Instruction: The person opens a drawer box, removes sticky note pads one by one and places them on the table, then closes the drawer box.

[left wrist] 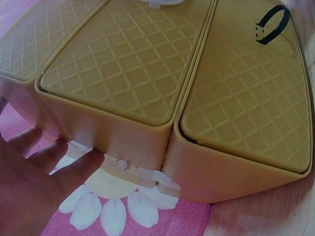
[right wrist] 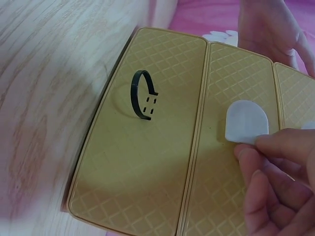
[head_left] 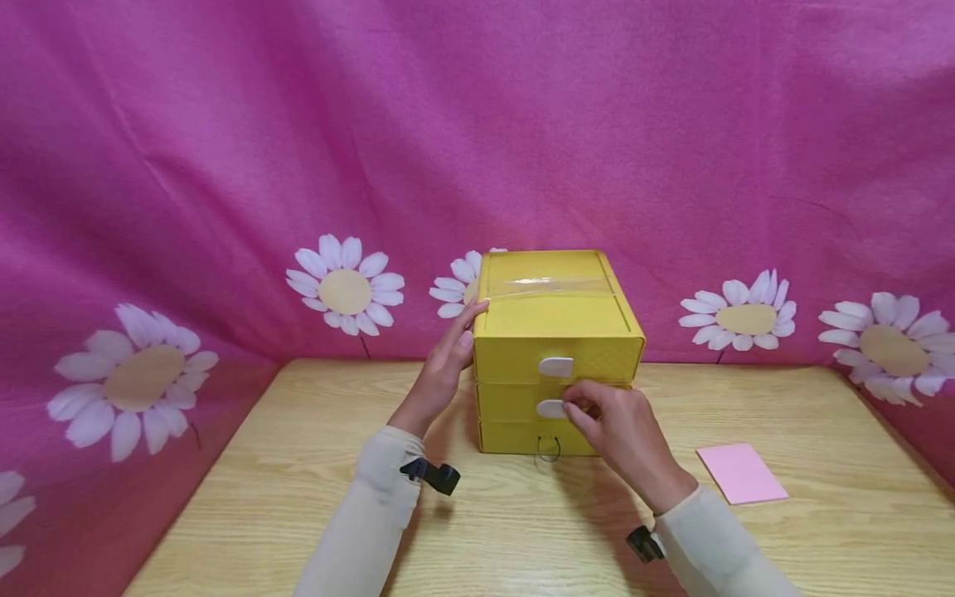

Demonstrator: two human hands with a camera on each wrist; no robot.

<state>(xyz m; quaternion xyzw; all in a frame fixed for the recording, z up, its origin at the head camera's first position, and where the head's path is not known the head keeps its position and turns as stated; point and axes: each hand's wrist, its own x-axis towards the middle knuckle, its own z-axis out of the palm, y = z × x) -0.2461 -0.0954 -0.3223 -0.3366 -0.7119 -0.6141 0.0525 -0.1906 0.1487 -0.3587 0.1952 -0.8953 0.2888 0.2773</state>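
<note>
A yellow three-drawer box (head_left: 559, 319) stands on the table, its drawers all flush in the front. White tab handles mark the top and middle drawers; a dark loop handle (right wrist: 135, 96) is on the bottom one. My right hand (head_left: 622, 427) pinches the edge of the middle drawer's white handle (right wrist: 247, 120) between thumb and fingertips. My left hand (head_left: 442, 365) rests against the box's left side with fingers extended, fingertips touching the wall in the left wrist view. Clear tape (head_left: 555, 285) runs across the box top and down its side.
A pink square notepad (head_left: 742, 473) lies on the wooden table (head_left: 298, 497) to the right of the box. Behind and at both sides hangs a pink cloth (head_left: 522, 124) printed with white daisies. Black straps (head_left: 433, 475) are worn on both sleeves.
</note>
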